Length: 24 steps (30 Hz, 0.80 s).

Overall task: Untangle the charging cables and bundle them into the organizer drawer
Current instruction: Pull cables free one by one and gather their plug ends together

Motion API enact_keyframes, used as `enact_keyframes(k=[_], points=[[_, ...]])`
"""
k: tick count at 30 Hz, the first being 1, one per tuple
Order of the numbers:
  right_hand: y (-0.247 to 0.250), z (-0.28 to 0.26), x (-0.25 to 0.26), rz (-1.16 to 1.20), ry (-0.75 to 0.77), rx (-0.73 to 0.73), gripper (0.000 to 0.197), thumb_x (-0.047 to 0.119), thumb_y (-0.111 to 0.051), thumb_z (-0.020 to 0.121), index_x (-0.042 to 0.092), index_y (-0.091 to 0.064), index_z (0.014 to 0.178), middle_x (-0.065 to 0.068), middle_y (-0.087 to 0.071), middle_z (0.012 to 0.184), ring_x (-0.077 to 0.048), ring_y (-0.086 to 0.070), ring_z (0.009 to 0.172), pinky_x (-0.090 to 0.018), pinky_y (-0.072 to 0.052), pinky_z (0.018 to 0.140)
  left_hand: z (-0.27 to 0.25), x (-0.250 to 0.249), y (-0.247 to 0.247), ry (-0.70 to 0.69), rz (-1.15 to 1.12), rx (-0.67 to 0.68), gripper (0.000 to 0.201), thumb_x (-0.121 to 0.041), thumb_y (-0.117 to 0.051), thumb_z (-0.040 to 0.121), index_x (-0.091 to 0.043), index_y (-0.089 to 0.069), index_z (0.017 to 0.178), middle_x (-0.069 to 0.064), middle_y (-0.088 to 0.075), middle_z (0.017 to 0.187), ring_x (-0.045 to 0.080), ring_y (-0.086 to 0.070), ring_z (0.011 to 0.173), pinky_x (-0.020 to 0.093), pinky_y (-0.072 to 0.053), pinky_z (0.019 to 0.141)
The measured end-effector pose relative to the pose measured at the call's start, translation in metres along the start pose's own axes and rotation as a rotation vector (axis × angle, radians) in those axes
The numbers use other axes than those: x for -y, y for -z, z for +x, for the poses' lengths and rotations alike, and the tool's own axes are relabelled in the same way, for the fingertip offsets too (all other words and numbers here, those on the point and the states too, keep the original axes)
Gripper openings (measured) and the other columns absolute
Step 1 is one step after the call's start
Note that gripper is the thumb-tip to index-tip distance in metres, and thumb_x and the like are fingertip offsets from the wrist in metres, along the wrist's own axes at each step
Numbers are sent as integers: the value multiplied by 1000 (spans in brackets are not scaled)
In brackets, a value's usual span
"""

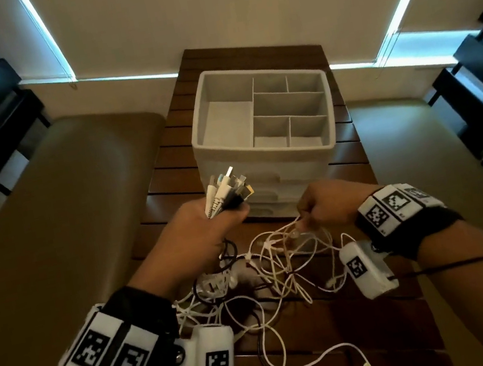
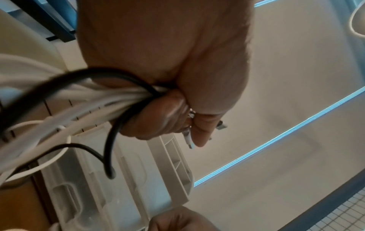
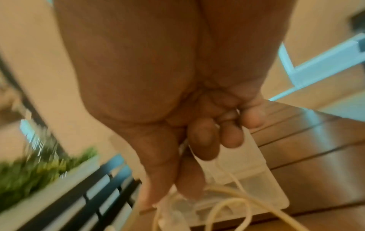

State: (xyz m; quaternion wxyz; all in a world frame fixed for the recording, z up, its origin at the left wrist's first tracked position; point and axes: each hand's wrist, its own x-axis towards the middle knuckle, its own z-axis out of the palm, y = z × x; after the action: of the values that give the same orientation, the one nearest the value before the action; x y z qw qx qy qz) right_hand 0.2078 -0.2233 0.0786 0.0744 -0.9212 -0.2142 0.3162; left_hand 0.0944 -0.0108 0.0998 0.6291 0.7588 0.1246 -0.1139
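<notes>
Tangled charging cables [image 1: 270, 277] sprawl on the table [image 1: 370, 315] under my wrists; my left hand [image 1: 206, 231] grips their gathered plug ends, my right hand [image 1: 322, 207] pinches one white strand. Untangling's underway; next, tease loops free toward the organizer [image 1: 260, 115] beyond.

A dark slatted wooden table [image 1: 346, 145] is occupied by a white plastic drawer organizer [image 1: 263, 146] and tangled, seemingly mostly white, charging cables [image 1: 282, 275].

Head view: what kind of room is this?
Probably a home or lounge seating corner, not a workshop. A slatted wooden table stands between cushioned benches, roller blinds cover the windows, and a desktop drawer organizer sits on the table.
</notes>
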Motion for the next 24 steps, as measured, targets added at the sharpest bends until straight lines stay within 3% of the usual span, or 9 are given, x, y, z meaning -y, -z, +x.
enact_keyframes(k=[3,4,6,10,12,15,17,20,24], points=[[13,-21,2,95,9,85,19,26,-55,96,17,-72,91,11,-53,60,0,-47,59,-9,-38,58,-5,-2,-5,16,-64,1,32,-31,-65,91,-25,-56,61,-4,-33,49,10,-27,42,25,-23,45],[14,-26,3,132,15,113,22,23,-51,98,13,-70,101,14,-52,56,2,-46,53,-7,-35,52,-7,-3,-6,20,-83,5,30,-30,-64,91,-23,-54,63,-3,-32,50,11,-26,42,25,-21,45],[15,-34,-1,387,-6,154,25,17,-48,100,6,-67,109,12,-54,51,2,-47,47,-9,-36,51,-9,-3,-8,35,-144,12,26,-28,-63,92,-21,-52,70,-2,-29,52,12,-24,44,26,-19,46],[9,-49,0,817,118,87,17,2,-48,96,3,-64,101,-3,-62,67,-7,-58,58,-15,-48,57,-5,0,-9,65,-251,-4,22,-30,-63,93,-21,-49,78,-4,-26,55,11,-21,48,25,-17,46],[-2,-53,10,981,193,-25,14,0,-49,95,3,-63,96,-6,-63,68,-12,-60,61,-20,-51,60,-3,1,-10,60,-282,-2,21,-31,-63,93,-21,-49,81,-5,-26,56,10,-21,47,22,-18,43],[-22,-53,26,1334,176,-230,16,-3,-47,95,4,-61,95,-11,-63,72,-21,-61,65,-26,-55,63,-1,2,-15,59,-278,-17,19,-33,-64,92,-20,-55,81,-5,-28,56,9,-23,46,21,-18,41],[-36,-54,36,1507,161,-340,17,-4,-46,95,6,-60,98,-13,-66,76,-21,-63,67,-26,-56,65,-1,2,-19,62,-292,-40,17,-32,-65,92,-19,-60,82,-5,-31,54,9,-26,43,20,-20,41],[-54,-58,47,1623,167,-439,15,-5,-50,93,5,-59,100,-12,-70,81,-16,-68,70,-23,-57,65,-2,1,-26,42,-316,-36,16,-31,-65,91,-15,-64,89,-5,-45,50,8,-38,38,18,-26,38],[-68,-63,58,1575,239,-401,15,-10,-57,87,3,-59,93,-13,-72,82,-15,-71,75,-24,-57,66,-5,-1,-32,38,-366,1,23,-28,-67,89,-7,-61,93,0,-61,55,5,-49,35,16,-35,34]])
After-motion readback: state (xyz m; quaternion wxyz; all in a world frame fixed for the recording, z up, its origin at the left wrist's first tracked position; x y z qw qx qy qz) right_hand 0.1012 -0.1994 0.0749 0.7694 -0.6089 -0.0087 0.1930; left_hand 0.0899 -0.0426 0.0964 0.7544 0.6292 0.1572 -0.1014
